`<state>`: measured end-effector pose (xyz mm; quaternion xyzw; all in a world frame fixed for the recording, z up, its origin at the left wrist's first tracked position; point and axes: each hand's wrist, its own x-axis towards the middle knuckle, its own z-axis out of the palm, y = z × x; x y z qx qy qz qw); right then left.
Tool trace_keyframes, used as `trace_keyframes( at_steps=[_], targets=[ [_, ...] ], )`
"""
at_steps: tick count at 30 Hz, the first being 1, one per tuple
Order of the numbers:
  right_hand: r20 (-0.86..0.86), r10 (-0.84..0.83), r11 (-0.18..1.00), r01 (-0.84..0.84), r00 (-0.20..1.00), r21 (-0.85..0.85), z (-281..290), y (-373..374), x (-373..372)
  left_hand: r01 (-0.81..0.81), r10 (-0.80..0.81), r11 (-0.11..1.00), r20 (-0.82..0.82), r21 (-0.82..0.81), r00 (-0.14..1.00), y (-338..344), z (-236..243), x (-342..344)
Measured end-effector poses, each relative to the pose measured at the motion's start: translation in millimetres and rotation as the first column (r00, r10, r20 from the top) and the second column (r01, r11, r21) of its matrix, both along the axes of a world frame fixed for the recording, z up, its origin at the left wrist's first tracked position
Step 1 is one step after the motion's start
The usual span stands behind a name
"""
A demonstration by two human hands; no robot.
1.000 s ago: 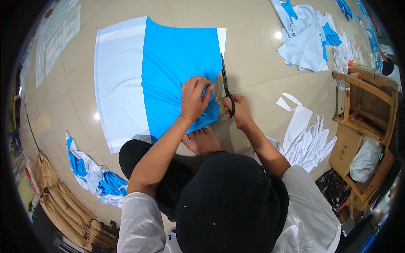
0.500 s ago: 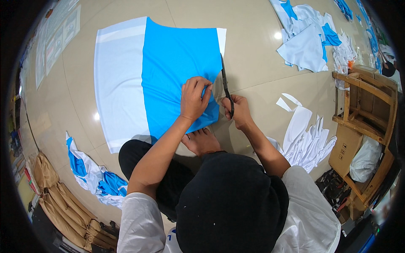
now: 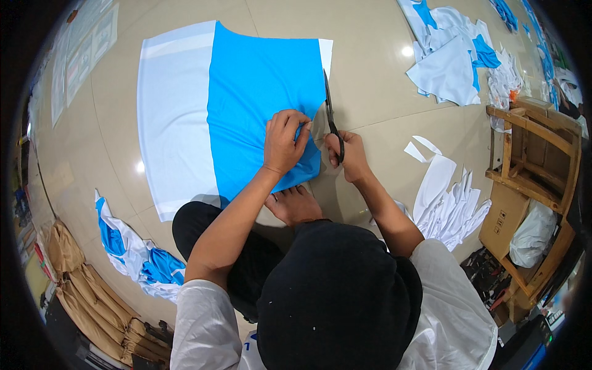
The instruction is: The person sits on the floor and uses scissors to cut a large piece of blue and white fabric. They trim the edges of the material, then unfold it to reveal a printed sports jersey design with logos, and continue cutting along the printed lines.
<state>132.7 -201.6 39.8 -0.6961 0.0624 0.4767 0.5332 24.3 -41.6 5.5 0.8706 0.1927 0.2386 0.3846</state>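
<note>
A large cut fabric piece, a white panel (image 3: 176, 123) joined to a bright blue one (image 3: 259, 80), lies on the tiled floor. My left hand (image 3: 282, 139) presses on the blue part, fingers curled and pinching its fabric near the right edge. My right hand (image 3: 347, 157) grips black scissors (image 3: 330, 117), their long blades along that right edge, just below a narrow white strip (image 3: 325, 58) at the top corner. My bare foot (image 3: 296, 206) is at the fabric's lower edge, between my forearms.
White scraps (image 3: 447, 203) lie right of me, white-and-blue pieces (image 3: 441, 68) at upper right, a bundle of similar cloth (image 3: 139, 265) at lower left. A wooden stool (image 3: 536, 154) and cardboard box (image 3: 501, 228) stand at right, brown cloth (image 3: 86, 296) at left, printed sheets (image 3: 86, 55) at upper left.
My right hand and the scissors have moved slightly up along the fabric's right edge. My left hand has shifted very slightly upward, still on the blue cloth.
</note>
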Motion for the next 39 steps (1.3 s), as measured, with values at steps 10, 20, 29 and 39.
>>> trace_keyframes(
  at_steps=[10,20,29,39],
  targets=[
    [0.001,-0.032,0.998,0.032,0.999,0.046,-4,7,4,0.001,-0.001,1.0,0.014,-0.004,1.0,0,0,0],
    [-0.005,-0.028,0.999,0.028,1.0,0.045,-4,6,2,0.001,-0.001,1.0,0.005,-0.008,1.0,0,0,0],
    [-0.029,-0.033,0.999,0.034,0.999,0.038,-4,5,4,0.008,-0.008,1.0,0.013,-0.015,1.0,2,-2,0],
    [0.019,-0.01,0.998,0.009,1.0,0.065,3,19,14,0.019,-0.019,0.999,-0.006,-0.05,1.0,1,3,-3]
  ],
)
